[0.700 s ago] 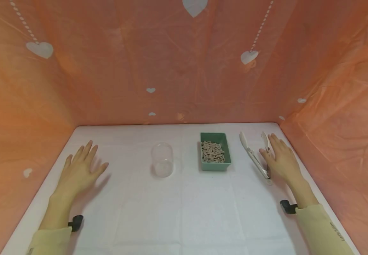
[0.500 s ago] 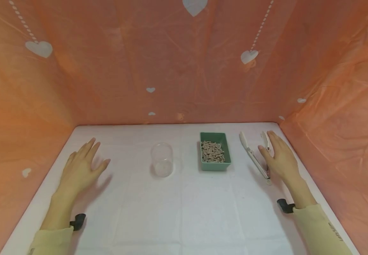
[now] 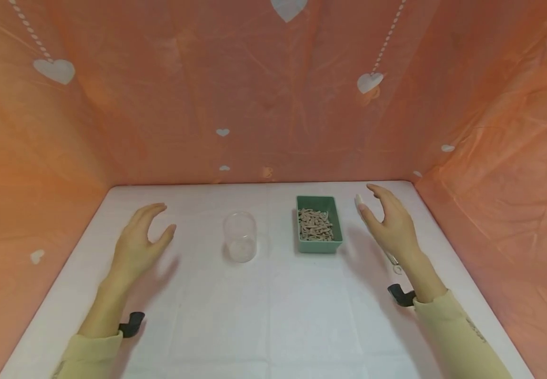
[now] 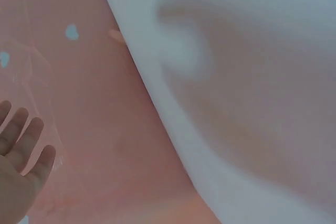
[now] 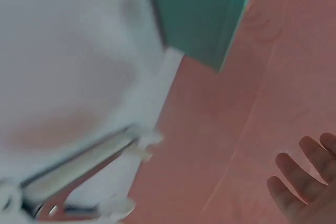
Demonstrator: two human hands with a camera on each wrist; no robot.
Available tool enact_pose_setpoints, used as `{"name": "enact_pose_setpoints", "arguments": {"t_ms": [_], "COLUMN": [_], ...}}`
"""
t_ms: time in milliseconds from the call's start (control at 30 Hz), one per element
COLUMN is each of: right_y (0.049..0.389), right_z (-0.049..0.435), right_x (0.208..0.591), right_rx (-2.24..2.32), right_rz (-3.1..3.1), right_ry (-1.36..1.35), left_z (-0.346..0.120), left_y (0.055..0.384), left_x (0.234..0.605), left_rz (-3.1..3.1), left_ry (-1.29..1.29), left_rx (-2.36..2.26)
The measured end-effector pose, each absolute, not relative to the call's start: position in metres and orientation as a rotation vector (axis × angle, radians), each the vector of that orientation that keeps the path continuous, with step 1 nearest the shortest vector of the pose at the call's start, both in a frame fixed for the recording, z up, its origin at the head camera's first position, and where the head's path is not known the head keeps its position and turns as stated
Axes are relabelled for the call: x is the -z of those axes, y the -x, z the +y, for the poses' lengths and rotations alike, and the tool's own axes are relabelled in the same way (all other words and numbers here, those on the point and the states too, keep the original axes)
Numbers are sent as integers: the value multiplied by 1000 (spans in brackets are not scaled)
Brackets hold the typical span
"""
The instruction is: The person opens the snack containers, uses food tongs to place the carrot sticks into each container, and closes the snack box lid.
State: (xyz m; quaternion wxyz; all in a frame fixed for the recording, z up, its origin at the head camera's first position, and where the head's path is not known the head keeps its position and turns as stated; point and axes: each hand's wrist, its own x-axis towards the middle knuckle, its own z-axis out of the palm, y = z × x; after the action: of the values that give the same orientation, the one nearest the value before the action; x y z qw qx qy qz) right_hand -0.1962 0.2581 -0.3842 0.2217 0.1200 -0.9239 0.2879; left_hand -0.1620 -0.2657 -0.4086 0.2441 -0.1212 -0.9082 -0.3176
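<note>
My left hand (image 3: 136,247) hovers over the left of the white table, fingers loosely bent and thumb apart, holding nothing. To its right stands a clear plastic cup (image 3: 241,237). My right hand (image 3: 393,226) is raised above a pair of metal tongs (image 5: 79,167) with pale tips, its palm bare and fingers spread from the thumb. In the head view this hand covers most of the tongs; only one tip and the ring end show. Between the cup and the tongs sits a green rectangular box (image 3: 318,247) partly filled with small brown twisted pieces (image 3: 315,225).
A white cloth covers the table (image 3: 269,316). Orange curtain walls (image 3: 273,105) with white hearts enclose its back and both sides. A black wrist mount (image 3: 132,325) sits on the left wrist, another mount (image 3: 401,296) on the right.
Both hands have moved inward: the left one rightward, the right one leftward until it overlaps the tongs in the head view. Their fingers are more bent. Cup, box and tongs have stayed put.
</note>
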Motion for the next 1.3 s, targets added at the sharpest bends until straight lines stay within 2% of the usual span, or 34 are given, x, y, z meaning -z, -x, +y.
{"name": "enact_pose_setpoints", "arguments": {"t_ms": [467, 767, 1300], "right_y": [212, 215, 221], "right_z": [188, 140, 77], "right_x": [375, 377, 393], "right_rx": [-989, -936, -838], "right_rz": [-2517, -2617, -2723], "right_ry": [-676, -849, -1081], "left_z": [-236, -220, -199], "left_y": [173, 180, 186], "left_x": [416, 423, 436], "left_rz": [-2575, -2655, -2778], "left_ry": [433, 486, 632], "left_rx": [1205, 1341, 1313]}}
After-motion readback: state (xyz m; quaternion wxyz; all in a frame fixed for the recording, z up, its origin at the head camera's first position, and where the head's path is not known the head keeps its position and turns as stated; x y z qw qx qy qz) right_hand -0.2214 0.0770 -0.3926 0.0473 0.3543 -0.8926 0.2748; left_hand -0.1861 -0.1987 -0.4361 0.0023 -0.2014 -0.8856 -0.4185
